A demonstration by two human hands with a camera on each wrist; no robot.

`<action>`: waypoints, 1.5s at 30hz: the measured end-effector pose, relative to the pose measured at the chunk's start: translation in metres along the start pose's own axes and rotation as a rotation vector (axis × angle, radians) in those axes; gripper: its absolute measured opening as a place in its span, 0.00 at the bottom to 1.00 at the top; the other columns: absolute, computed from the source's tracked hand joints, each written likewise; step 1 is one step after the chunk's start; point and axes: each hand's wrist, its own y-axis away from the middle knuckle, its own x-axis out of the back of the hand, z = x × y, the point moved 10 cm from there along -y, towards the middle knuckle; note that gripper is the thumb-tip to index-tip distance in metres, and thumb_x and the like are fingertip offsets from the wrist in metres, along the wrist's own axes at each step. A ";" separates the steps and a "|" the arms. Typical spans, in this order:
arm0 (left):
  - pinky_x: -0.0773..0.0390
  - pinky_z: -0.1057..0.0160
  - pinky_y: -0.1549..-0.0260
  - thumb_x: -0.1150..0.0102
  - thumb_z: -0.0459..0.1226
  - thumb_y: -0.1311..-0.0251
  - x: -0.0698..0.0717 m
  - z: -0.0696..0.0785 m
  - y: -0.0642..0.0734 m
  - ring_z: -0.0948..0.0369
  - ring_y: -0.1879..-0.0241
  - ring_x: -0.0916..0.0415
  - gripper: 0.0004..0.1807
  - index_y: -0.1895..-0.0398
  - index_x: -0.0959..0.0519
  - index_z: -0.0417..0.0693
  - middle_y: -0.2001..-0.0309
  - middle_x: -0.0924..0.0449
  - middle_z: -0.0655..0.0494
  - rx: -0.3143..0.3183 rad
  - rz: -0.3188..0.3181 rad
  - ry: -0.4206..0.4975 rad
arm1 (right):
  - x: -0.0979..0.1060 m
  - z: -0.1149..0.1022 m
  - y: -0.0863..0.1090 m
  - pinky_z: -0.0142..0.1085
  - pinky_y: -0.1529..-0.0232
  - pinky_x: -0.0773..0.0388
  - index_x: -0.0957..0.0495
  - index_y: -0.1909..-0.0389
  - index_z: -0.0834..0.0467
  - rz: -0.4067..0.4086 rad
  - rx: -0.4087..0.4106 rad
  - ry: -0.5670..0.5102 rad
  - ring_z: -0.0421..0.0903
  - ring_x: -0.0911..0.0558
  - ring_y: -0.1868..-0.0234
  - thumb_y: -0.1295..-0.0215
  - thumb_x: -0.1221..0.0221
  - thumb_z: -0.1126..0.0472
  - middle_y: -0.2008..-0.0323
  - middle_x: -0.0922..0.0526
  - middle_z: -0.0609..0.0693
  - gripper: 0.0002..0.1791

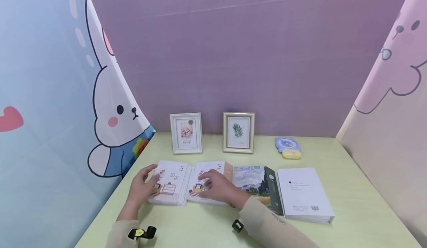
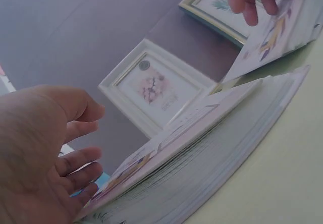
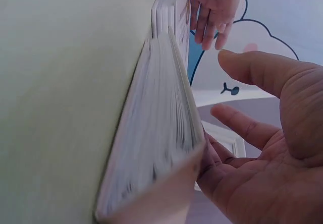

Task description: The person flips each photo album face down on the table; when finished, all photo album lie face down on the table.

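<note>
A thick white photo album (image 1: 175, 174) with a drawn room on its cover lies at the left of the table. My left hand (image 1: 141, 188) is at its left edge, fingers apart and loosely bent, fingertips close by the cover. A second album (image 1: 208, 165) with the same drawing lies just to its right, its page edges (image 3: 151, 113) facing the right wrist camera. Over that cover is my right hand (image 1: 218, 187), thumb and fingers spread with a gap between them. The left wrist view shows the left hand (image 2: 45, 153) with nothing in its palm.
Farther right lie an album with a painted landscape (image 1: 251, 181) and a white one showing a barcode (image 1: 305, 192). Behind them stand a white picture frame (image 1: 171, 133) and a gold one (image 1: 225, 133). A small blue and yellow clock-like object (image 1: 287, 144) sits back right.
</note>
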 end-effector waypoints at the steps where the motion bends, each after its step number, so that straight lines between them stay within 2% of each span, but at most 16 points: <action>1: 0.43 0.43 0.23 0.42 0.40 0.23 0.001 -0.004 -0.001 0.44 0.22 0.43 0.25 0.26 0.28 0.46 0.24 0.34 0.43 0.016 -0.001 0.005 | -0.003 -0.001 -0.001 0.37 0.50 0.17 0.19 0.38 0.58 -0.008 0.005 -0.006 0.48 0.16 0.50 0.47 0.22 0.61 0.49 0.22 0.53 0.33; 6: 0.39 0.41 0.25 0.44 0.43 0.22 0.001 -0.020 -0.002 0.43 0.23 0.41 0.27 0.25 0.31 0.47 0.24 0.35 0.43 0.090 -0.027 0.043 | -0.018 -0.008 -0.004 0.32 0.54 0.17 0.20 0.37 0.62 -0.043 0.039 -0.002 0.48 0.16 0.52 0.49 0.22 0.64 0.49 0.23 0.54 0.36; 12: 0.40 0.39 0.25 0.45 0.43 0.21 0.000 -0.026 -0.001 0.44 0.24 0.39 0.28 0.23 0.33 0.46 0.24 0.34 0.42 0.135 -0.053 0.094 | -0.029 -0.015 -0.010 0.40 0.40 0.19 0.19 0.38 0.59 -0.047 0.060 0.080 0.47 0.17 0.47 0.47 0.21 0.58 0.50 0.18 0.52 0.34; 15: 0.40 0.41 0.25 0.45 0.43 0.21 -0.001 -0.028 -0.001 0.45 0.25 0.38 0.28 0.23 0.33 0.46 0.25 0.33 0.42 0.149 -0.060 0.103 | -0.035 -0.017 -0.014 0.38 0.42 0.19 0.19 0.38 0.58 -0.055 0.060 0.086 0.45 0.17 0.49 0.46 0.22 0.57 0.52 0.17 0.51 0.34; 20: 0.40 0.43 0.25 0.45 0.42 0.21 0.000 -0.029 -0.001 0.46 0.25 0.38 0.28 0.23 0.34 0.44 0.24 0.34 0.41 0.154 -0.071 0.104 | -0.047 -0.023 -0.019 0.31 0.51 0.19 0.18 0.38 0.59 -0.074 0.060 0.099 0.42 0.17 0.53 0.46 0.22 0.57 0.50 0.20 0.51 0.33; 25: 0.36 0.45 0.27 0.45 0.43 0.22 -0.002 -0.033 -0.001 0.45 0.26 0.36 0.29 0.23 0.34 0.46 0.24 0.35 0.43 0.172 -0.078 0.108 | -0.056 -0.028 -0.022 0.32 0.49 0.21 0.17 0.39 0.58 -0.085 0.055 0.140 0.40 0.19 0.53 0.44 0.22 0.55 0.50 0.21 0.47 0.31; 34: 0.31 0.48 0.32 0.44 0.45 0.22 -0.006 -0.038 0.001 0.45 0.33 0.28 0.30 0.22 0.34 0.46 0.24 0.36 0.41 0.203 -0.090 0.083 | -0.066 -0.036 -0.030 0.30 0.51 0.21 0.17 0.39 0.59 -0.116 0.054 0.184 0.38 0.20 0.53 0.43 0.23 0.55 0.51 0.21 0.47 0.31; 42: 0.26 0.64 0.44 0.45 0.37 0.23 -0.005 -0.036 0.002 0.46 0.35 0.26 0.28 0.23 0.34 0.41 0.27 0.32 0.38 0.174 -0.085 0.035 | -0.070 -0.035 -0.032 0.29 0.53 0.21 0.17 0.39 0.59 -0.125 0.030 0.217 0.36 0.22 0.56 0.43 0.23 0.54 0.53 0.22 0.46 0.31; 45: 0.26 0.65 0.44 0.45 0.37 0.23 -0.004 -0.036 0.002 0.46 0.34 0.27 0.28 0.23 0.34 0.42 0.27 0.32 0.38 0.173 -0.089 0.038 | -0.071 -0.035 -0.032 0.29 0.53 0.22 0.17 0.39 0.59 -0.123 0.030 0.234 0.35 0.24 0.56 0.43 0.23 0.54 0.53 0.23 0.45 0.31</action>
